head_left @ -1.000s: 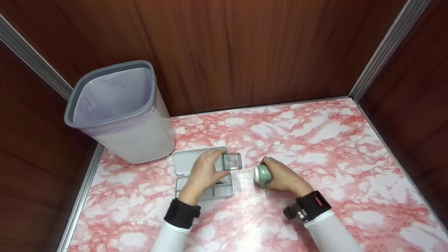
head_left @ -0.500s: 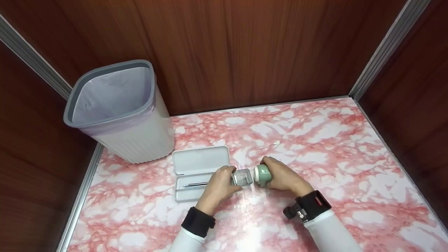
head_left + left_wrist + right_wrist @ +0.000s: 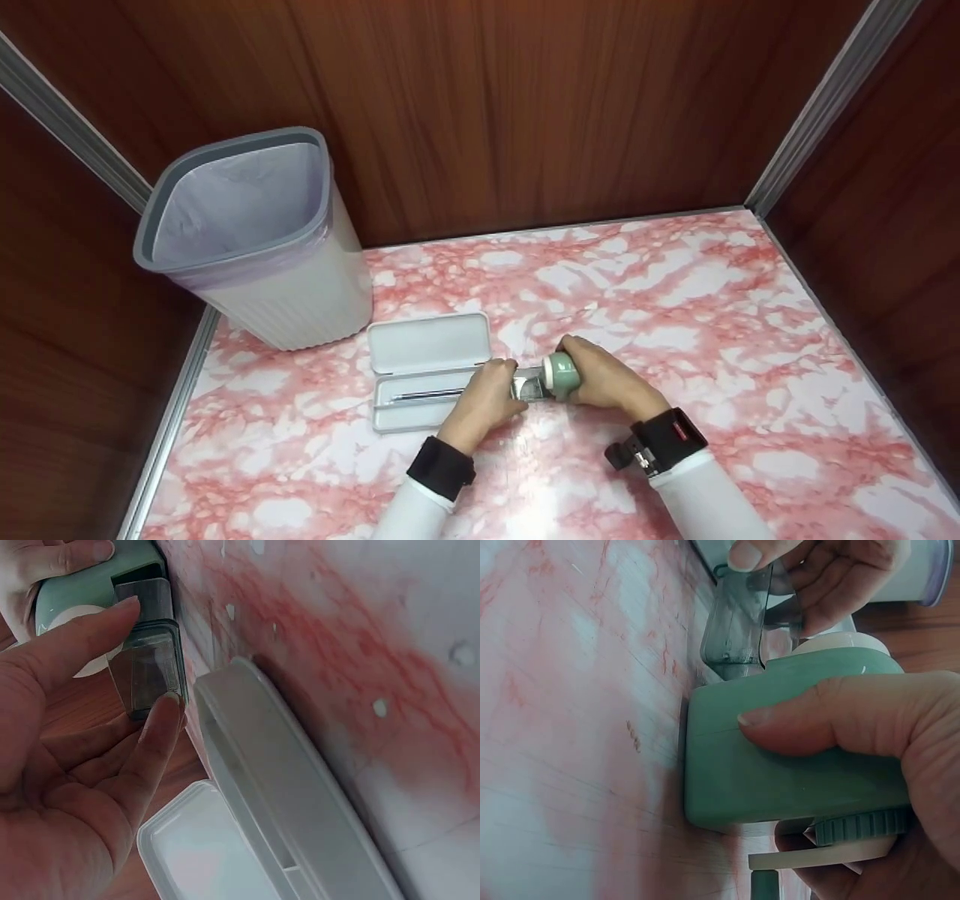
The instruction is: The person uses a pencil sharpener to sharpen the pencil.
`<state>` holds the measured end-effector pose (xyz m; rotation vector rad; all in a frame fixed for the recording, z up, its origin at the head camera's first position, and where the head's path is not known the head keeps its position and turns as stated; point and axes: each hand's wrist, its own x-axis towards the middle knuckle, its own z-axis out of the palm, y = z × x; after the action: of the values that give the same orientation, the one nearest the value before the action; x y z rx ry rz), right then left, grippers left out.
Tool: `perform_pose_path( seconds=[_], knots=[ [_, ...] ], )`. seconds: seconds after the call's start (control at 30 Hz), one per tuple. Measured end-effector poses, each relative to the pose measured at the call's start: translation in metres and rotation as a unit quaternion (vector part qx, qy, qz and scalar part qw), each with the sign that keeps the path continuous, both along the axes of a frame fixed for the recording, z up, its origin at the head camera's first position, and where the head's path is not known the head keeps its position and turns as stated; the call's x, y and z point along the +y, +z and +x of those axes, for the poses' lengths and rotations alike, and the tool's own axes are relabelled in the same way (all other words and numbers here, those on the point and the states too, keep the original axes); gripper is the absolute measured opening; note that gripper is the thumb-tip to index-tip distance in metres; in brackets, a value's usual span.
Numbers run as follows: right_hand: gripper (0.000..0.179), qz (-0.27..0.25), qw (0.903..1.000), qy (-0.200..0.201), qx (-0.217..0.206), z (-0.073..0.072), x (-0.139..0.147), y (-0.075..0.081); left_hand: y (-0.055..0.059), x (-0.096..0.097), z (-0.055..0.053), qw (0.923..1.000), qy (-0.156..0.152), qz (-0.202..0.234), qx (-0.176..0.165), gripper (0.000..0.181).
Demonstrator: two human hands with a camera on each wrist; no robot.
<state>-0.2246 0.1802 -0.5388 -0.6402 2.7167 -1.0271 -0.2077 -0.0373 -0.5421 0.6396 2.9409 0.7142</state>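
Observation:
A green hand-crank pencil sharpener [image 3: 564, 376] lies on the table, gripped by my right hand [image 3: 606, 379]. In the right wrist view my right thumb lies along the sharpener's green body [image 3: 795, 780], and its crank [image 3: 817, 855] is on the side facing that palm. My left hand [image 3: 486, 401] pinches a clear shavings drawer [image 3: 150, 671] between thumb and fingers. The drawer's far end overlaps the dark slot of the sharpener, most of the drawer still outside. Left of that hand lies an open grey-white pencil case [image 3: 429, 343], partly covered by the wrist, with a dark pencil or pen [image 3: 427, 394] inside.
A grey-rimmed waste bin [image 3: 300, 292] with a pale purple liner stands at the back left. Wood-grain panels [image 3: 525, 112] close off the back and both sides of the pink marbled table [image 3: 675, 285].
My left hand has carried the drawer from above the pencil case right and toward me, up against the sharpener. My right hand and the sharpener have stayed in place.

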Motion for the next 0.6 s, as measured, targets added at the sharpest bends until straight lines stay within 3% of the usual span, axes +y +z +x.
perform_pose_path(
  seconds=[0.6],
  knots=[
    [0.062,0.007,0.9999,0.001,0.009,0.0005,0.0005,0.0004,-0.0063,0.0056,-0.0016,0.9994,-0.003,0.028,-0.019,0.042]
  ],
)
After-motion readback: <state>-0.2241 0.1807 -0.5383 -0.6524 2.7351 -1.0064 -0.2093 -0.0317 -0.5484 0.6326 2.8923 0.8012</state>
